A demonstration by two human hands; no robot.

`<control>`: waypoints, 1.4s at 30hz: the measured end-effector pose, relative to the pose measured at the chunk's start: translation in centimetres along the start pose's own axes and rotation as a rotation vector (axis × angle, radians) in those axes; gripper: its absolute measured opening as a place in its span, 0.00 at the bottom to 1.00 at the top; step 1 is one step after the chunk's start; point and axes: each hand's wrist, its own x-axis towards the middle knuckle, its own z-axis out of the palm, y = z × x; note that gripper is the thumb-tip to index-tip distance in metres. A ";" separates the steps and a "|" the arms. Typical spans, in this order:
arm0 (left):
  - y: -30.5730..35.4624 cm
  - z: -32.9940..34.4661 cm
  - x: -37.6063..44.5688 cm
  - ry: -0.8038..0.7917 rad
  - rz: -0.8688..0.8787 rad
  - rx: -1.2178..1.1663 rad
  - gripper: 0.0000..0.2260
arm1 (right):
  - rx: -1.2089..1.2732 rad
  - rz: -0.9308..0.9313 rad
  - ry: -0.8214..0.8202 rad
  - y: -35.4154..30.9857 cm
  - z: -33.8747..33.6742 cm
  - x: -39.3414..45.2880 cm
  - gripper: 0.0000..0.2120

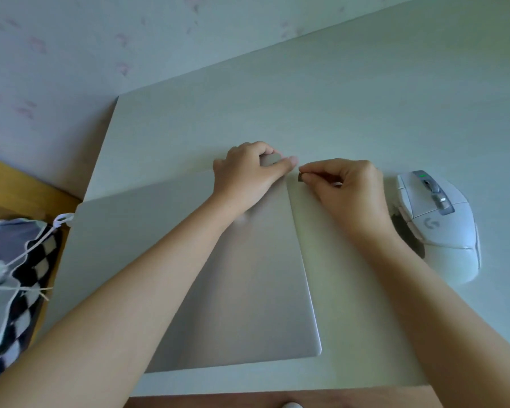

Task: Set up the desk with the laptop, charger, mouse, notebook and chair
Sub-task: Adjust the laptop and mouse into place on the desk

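At laptop (pixel 248 275) far-right corner: left hand (pixel 245 175) clamps lid, right hand (pixel 348 187) pinches small USB dongle (pixel 301 176). Prob mouse (pixel 436 225) hookup; next, line up w/ side port.

Only one mark can be read — a grey stylised "G" logo on the rear shell of the white mouse (pixel 437 225), which lies on the counter (pixel 336 107) at the right. No word or brand name in letters accompanies it. Near the front of the mouse a small green light shows, but it forms no readable sign. The closed laptop (pixel 253 275) carries a faint pale mark on its lid — too blurred to make out. No numbers or labels are legible anywhere else.
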 end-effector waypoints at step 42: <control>-2.3 -0.6 -3.3 0.041 0.378 0.416 0.23 | -0.683 -0.227 -0.112 -0.2 2.3 -3.6 0.34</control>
